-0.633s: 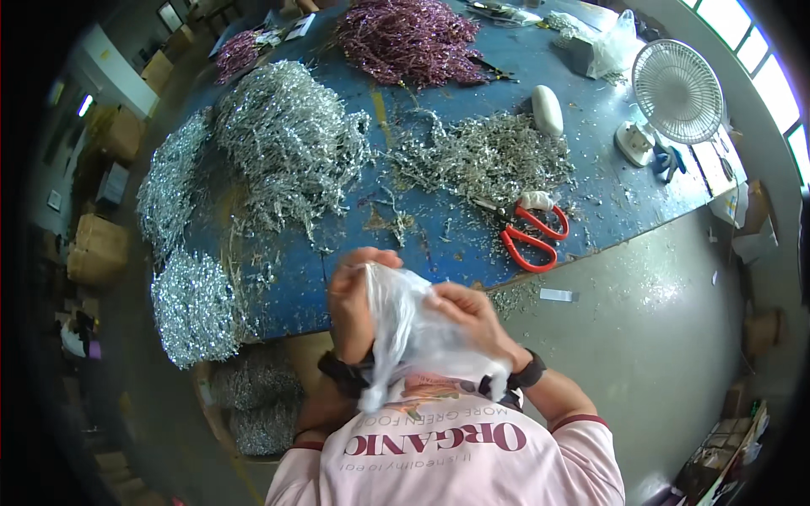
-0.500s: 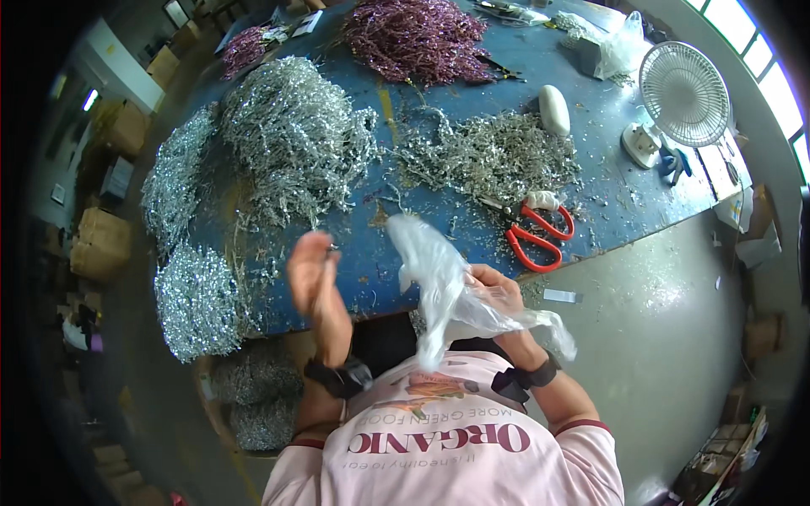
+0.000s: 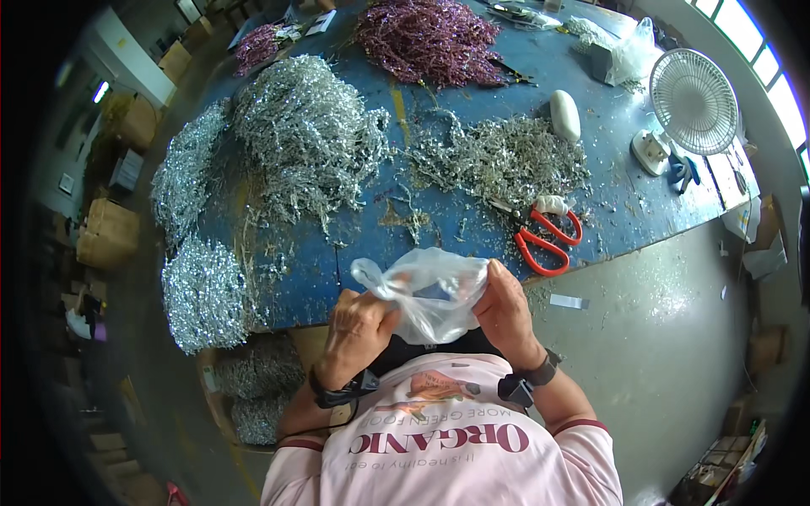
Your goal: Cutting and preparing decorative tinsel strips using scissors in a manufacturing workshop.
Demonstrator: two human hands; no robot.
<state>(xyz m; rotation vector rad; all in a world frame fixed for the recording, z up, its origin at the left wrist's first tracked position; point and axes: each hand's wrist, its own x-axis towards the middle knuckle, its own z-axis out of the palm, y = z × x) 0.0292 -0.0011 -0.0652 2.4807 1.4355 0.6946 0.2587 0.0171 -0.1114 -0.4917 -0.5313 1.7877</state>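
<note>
A thin clear plastic bag (image 3: 430,295) is stretched between both hands, just in front of the person's chest and over the near edge of the blue table (image 3: 439,223). The left hand (image 3: 359,325) pinches a twisted corner of the film between thumb and fingers; the right hand (image 3: 504,308) grips the opposite edge, fingers curled closed on it. The bag hangs slack and crumpled between them, and whether its mouth is open cannot be told.

The film looks flimsy (the sort that clings to itself), so pulling the two grips hard apart could tear it or stretch a hole, and a loose pinch on the left side could let that corner slip free and collapse.

Just ahead of the right hand lie red-handled scissors (image 3: 547,239); a sweep of the bag forward might snag on the blades or drag them off the edge. Beyond both hands, a low heap of dull silver sprigs (image 3: 506,156) litters the table, and stiff stems could likely puncture the film. Ahead and to the left of the left hand sits a large pile of glittery silver sprigs (image 3: 308,135). A white desk fan (image 3: 692,101) stands far off to the right; if running, its draught could flutter the bag.
</note>
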